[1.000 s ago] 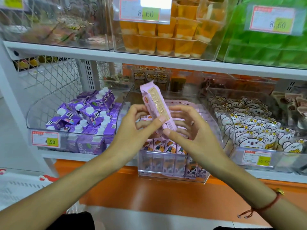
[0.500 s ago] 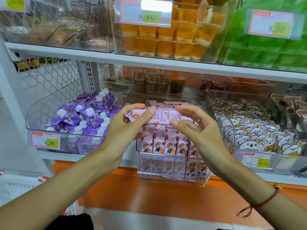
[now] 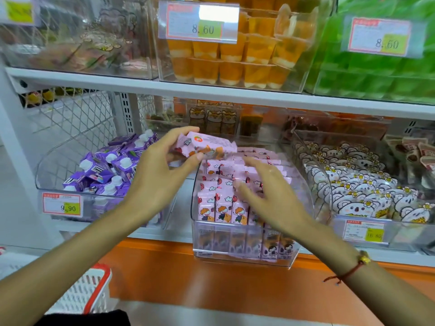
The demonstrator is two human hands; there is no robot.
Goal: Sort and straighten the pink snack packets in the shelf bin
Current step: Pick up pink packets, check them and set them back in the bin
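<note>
A clear shelf bin (image 3: 244, 255) at the centre holds several pink snack packets (image 3: 217, 203) standing in rows, cartoon faces forward. My left hand (image 3: 160, 175) pinches one pink packet (image 3: 207, 145) between thumb and fingers, holding it sideways above the bin's back left corner. My right hand (image 3: 266, 191) hovers over the packets in the right half of the bin, fingers spread and straight, blurred by motion; it holds nothing.
Purple drink cartons (image 3: 106, 170) fill the bin to the left, white bear-print packets (image 3: 367, 191) the bin to the right. An upper shelf (image 3: 211, 90) carries orange jelly cups (image 3: 235, 55). A white and red basket (image 3: 80, 295) sits at lower left, an orange ledge (image 3: 188, 278) below.
My right hand let go of the packet and dropped onto the rows in the bin. My left hand alone keeps the packet, lifted slightly up and left.
</note>
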